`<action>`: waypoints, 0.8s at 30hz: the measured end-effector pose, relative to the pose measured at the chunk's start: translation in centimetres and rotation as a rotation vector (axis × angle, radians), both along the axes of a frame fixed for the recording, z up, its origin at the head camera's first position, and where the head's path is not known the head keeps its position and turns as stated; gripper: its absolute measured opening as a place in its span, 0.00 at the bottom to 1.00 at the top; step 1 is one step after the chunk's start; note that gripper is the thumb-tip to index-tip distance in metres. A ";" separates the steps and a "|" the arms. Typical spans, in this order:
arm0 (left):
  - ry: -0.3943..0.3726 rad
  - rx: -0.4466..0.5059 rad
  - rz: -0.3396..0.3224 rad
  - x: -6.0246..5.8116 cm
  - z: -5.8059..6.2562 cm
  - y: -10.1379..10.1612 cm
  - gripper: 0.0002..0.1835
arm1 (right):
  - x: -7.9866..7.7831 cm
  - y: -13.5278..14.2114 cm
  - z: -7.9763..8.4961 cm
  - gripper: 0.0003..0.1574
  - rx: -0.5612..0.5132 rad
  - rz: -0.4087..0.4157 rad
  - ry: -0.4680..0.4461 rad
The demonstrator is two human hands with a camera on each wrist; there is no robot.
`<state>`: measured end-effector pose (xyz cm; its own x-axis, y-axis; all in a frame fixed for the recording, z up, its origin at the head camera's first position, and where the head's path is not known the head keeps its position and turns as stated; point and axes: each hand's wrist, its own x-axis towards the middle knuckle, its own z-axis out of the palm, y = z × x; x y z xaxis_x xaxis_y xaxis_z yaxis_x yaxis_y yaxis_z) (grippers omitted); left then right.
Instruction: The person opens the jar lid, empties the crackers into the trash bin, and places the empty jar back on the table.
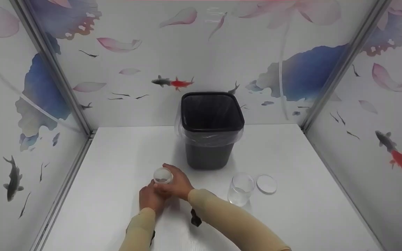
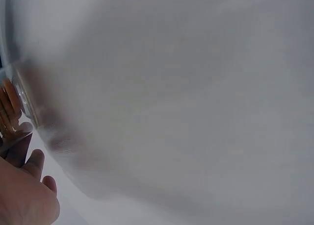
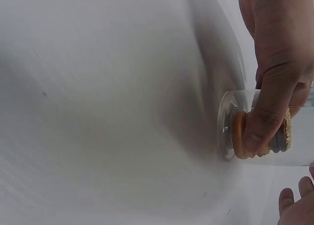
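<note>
In the head view a clear jar [image 1: 162, 175] stands left of centre between both hands. The right wrist view shows the clear jar [image 3: 306, 137] from the side, with stacked biscuits [image 3: 239, 134] near its base, one speckled like sesame. My right hand [image 1: 178, 183] grips the jar, its thumb across the side wall. My left hand [image 1: 151, 198] is at the jar's near left side and seems to pinch it; its outer fingers [image 2: 35, 161] stand off the wall. In the head view the right hand partly covers the left fingers.
A black bin [image 1: 208, 157] with a clear liner stands at the back centre. To the right are another clear jar [image 1: 242, 190] and a round lid [image 1: 266, 184] beside it. Printed panels [image 1: 215, 62] enclose the white table [image 1: 110, 157] at the back and sides.
</note>
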<state>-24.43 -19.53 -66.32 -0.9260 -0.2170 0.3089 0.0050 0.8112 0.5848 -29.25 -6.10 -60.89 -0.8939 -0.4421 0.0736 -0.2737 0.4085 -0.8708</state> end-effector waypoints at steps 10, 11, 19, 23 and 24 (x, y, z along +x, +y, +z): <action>-0.071 0.025 0.002 -0.1 0.0 -0.3 0.23 | -0.4 -0.3 0.1 0.53 -0.032 -0.008 -0.007; -0.076 0.023 0.000 -0.2 0.1 -0.3 0.24 | -0.5 -0.2 0.1 0.53 -0.033 -0.002 -0.007; -0.064 -0.005 -0.020 -0.3 0.4 -0.7 0.26 | -1.3 0.3 0.2 0.49 -0.024 0.051 0.020; -0.062 0.010 -0.028 -0.3 0.3 -0.7 0.28 | -1.5 0.5 0.3 0.49 -0.017 0.073 0.009; -0.061 0.017 -0.028 -0.4 0.3 -0.7 0.28 | -1.6 0.6 0.2 0.49 -0.012 0.079 0.008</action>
